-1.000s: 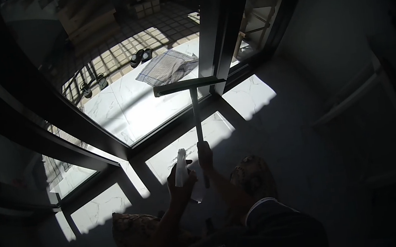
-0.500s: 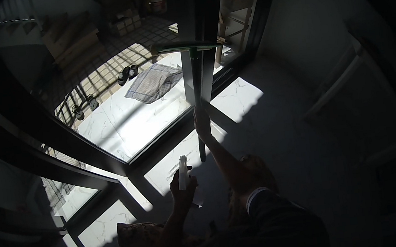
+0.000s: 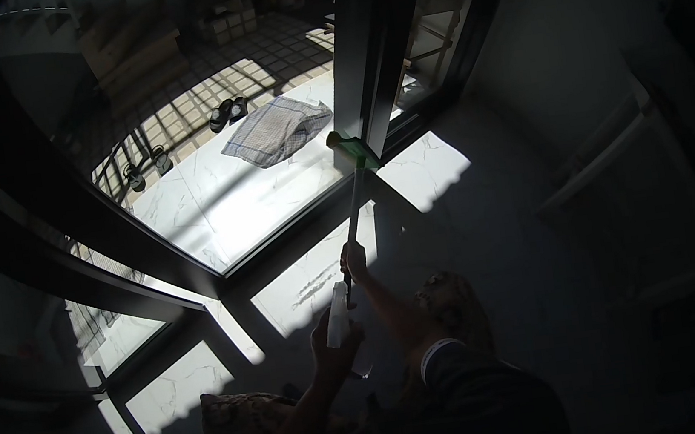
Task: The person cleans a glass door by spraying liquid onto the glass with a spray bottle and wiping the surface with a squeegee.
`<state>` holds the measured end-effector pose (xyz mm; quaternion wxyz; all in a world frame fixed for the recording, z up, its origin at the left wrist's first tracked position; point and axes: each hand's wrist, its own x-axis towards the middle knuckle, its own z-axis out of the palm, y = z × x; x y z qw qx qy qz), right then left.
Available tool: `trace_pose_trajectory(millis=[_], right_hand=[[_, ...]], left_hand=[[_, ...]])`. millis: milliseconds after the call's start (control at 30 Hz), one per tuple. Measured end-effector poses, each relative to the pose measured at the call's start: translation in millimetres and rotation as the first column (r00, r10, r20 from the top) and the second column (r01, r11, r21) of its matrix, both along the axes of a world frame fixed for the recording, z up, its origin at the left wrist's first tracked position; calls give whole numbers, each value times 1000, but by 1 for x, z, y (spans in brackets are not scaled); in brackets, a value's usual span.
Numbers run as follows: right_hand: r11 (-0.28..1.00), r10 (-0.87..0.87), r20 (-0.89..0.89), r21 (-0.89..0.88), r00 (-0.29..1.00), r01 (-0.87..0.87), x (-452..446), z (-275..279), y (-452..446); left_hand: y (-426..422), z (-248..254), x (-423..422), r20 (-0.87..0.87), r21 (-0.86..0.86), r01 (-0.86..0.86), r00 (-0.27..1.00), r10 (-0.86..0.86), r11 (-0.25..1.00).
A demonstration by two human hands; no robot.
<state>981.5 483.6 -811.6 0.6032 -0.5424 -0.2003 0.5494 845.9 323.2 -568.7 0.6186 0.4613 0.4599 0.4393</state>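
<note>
My right hand (image 3: 354,262) is closed around the dark lower handle of a long-handled squeegee (image 3: 357,194). Its green head (image 3: 354,149) is low down, tilted, by the foot of the upright door frame (image 3: 358,96); whether it touches the frame I cannot tell. In my left hand (image 3: 334,357) is a spray bottle (image 3: 338,317) with a white trigger top, its lower part in shadow. The bottle's top overlaps the end of the squeegee handle in view. Both hands are in front of my knees.
Beyond the glass door, a checked cloth (image 3: 276,131) lies on the white marble floor (image 3: 257,214). Dark shoes (image 3: 228,112) and sandals (image 3: 135,177) stand at its edge. A door track (image 3: 282,240) crosses the floor. A pale frame (image 3: 598,158) leans at right in shadow.
The squeegee has come down from high on the frame, its head turning from level to slanted. My right hand has moved lower, and my left hand with the spray bottle slightly right and down.
</note>
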Motion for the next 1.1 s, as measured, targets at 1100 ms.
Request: trace_pose_trajectory(millis=[1100], right_hand=[[962,207,-147,212,967,-174,-152,68,-81]], left_hand=[[-31,27,-5,-243,325,36,969,46,945]])
